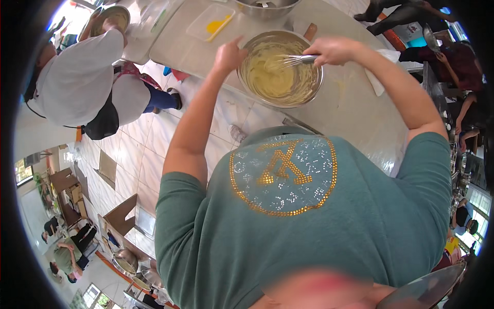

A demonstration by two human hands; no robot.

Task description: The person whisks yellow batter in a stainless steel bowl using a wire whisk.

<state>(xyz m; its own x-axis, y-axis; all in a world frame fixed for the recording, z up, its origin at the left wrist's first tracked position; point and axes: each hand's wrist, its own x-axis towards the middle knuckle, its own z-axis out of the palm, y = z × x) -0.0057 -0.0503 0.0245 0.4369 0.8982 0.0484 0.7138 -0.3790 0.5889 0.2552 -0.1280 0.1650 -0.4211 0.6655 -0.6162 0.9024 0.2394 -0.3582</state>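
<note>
A steel mixing bowl (281, 104) stands at the table's edge, with pale yellow batter (272, 75) in it and smeared up its inner wall. My right hand (334, 51) grips the handle of a wire balloon whisk (295, 60) over the bowl's right side; the whisk's wires dip into the batter. My left hand (230, 55) is at the bowl's upper left rim, its fingers somewhat blurred. Whether it holds the rim or only touches it, I cannot tell.
Beyond the bowl, a clear plastic tray (198, 25) with yellow residue and a second steel bowl (270, 11) stand on the table (359, 100). A brown block-like thing (310, 31) lies behind my bowl. A person in white (77, 77) works at the left with another bowl (122, 17). Other people stand at the right.
</note>
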